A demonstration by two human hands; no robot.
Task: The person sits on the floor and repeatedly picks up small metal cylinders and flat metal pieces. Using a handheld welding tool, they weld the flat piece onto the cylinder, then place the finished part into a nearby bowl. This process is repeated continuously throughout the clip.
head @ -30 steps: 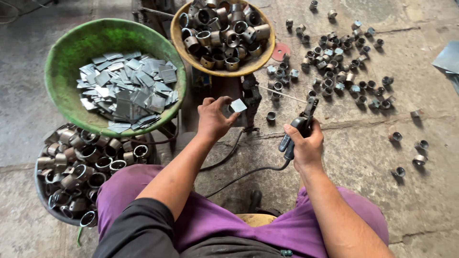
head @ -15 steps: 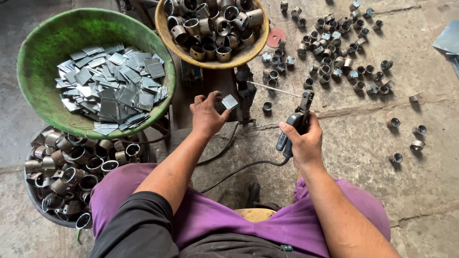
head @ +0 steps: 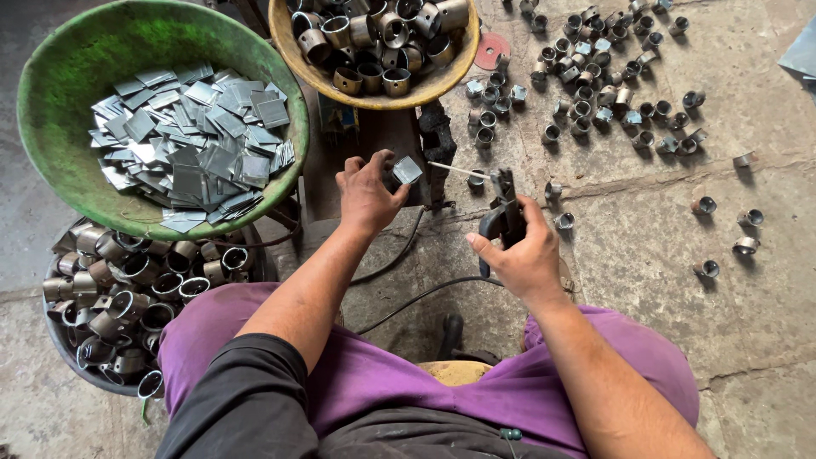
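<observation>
My left hand (head: 367, 191) pinches a short metal ring with a small square plate (head: 406, 169) on top of it, held over a dark metal stand (head: 374, 140). My right hand (head: 518, 251) grips a black welding electrode holder (head: 503, 214). Its thin rod (head: 455, 169) points left, the tip just right of the plate. A black cable (head: 416, 297) runs from the holder down between my knees, which are clad in purple.
A green bowl (head: 76, 76) of several flat metal squares sits at the upper left. A yellow bowl (head: 374, 95) of metal rings is at the top. A dark tub of rings (head: 119, 297) is at the lower left. Many rings (head: 595, 85) lie scattered on the concrete floor at right.
Both hands stay on the plate and the holder. The rod tip has come closer to the plate. The view has shifted slightly.
</observation>
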